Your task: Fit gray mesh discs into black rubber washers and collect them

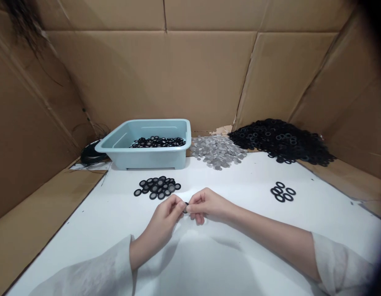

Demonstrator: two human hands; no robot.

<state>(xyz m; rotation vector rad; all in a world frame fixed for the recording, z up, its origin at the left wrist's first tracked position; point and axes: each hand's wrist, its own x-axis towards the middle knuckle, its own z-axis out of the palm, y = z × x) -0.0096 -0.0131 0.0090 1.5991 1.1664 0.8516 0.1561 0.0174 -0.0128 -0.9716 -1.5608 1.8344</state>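
The left hand [166, 216] and right hand [209, 204], each pinched nearly closed, held a ring [186, 208] between them over the worktop [233, 176], a pile [159, 188] at their ten o'clock, seemingly mid-assembly, the next move likely calling for steady pressure.

Two hands [209, 203], one held ring [186, 208], one tub [147, 158], one disc heap [219, 151], perhaps six loose black rings [282, 192].

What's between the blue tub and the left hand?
In the head view, a small pile of black rings, many with grey middles, lies between the tub and the left hand.
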